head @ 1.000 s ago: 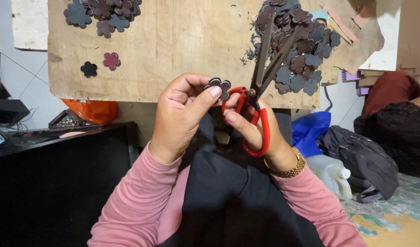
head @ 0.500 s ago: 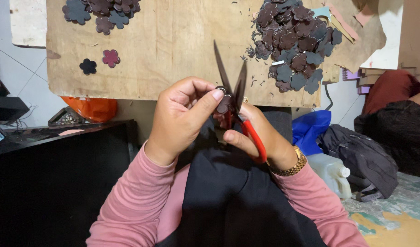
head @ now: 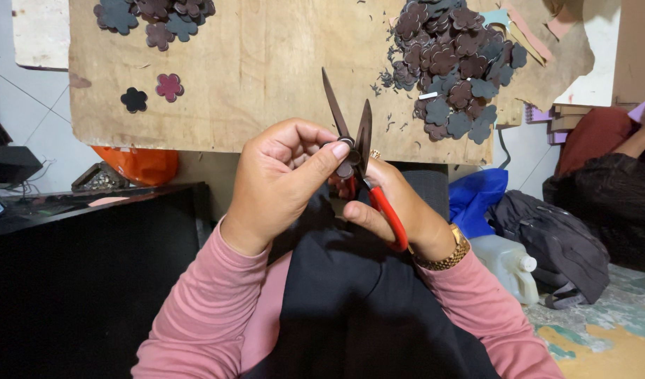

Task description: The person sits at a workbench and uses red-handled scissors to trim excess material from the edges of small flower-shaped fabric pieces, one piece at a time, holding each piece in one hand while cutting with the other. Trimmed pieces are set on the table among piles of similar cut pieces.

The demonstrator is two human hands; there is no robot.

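Just in front of the wooden board (head: 266, 77), above the lap: left hand (head: 280, 186) curled, thumb and fingers pinched on a small dark flower-shaped piece (head: 347, 160). Right hand (head: 399, 210) closed around the red handles of the scissors (head: 357, 151), with a gold wristband (head: 442, 256) just behind. Blades part way open, like a thin letter V, tips up and away from the body, toward the board. Long line of the scissors from the red handles low on the right, up to the tips, leaning a little left. Little piece right at the blades, where the two meet.

Best done slowly: small snips near the joint of the blades, fingertips back from the sharp edges, piece turned bit by bit, not the scissors.

Farther out, on the board: a big heap of dark cut flowers (head: 452, 67) at upper right, a smaller heap (head: 154, 14) at upper left, one black flower (head: 133, 100) and one pink flower (head: 169, 87) alone.
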